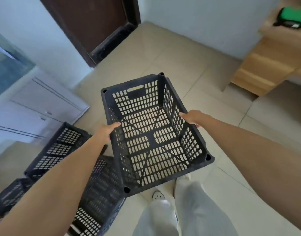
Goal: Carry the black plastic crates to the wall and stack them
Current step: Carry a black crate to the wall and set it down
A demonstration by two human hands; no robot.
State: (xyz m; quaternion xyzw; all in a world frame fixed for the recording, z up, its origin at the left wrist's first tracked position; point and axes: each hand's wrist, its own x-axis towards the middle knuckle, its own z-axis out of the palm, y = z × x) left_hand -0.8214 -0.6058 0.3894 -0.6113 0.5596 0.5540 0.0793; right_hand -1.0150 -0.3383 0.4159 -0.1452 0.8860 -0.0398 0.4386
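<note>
Black crate (151,137) gripped by left hand (106,132), right hand (193,117); spare crates (61,150) left, wooden desk (265,62) right.

held crate (151,136): matt black plastic, perforated
floor (172,53): smooth pale tiles, faint sheen
door (95,19): dark wood, matt
surface (265,62): light wood, visible grain

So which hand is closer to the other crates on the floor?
Left. The left hand grips the rim of the carried crate on the side by the floor crates; the right hand grips the opposite rim, farther off.
</note>
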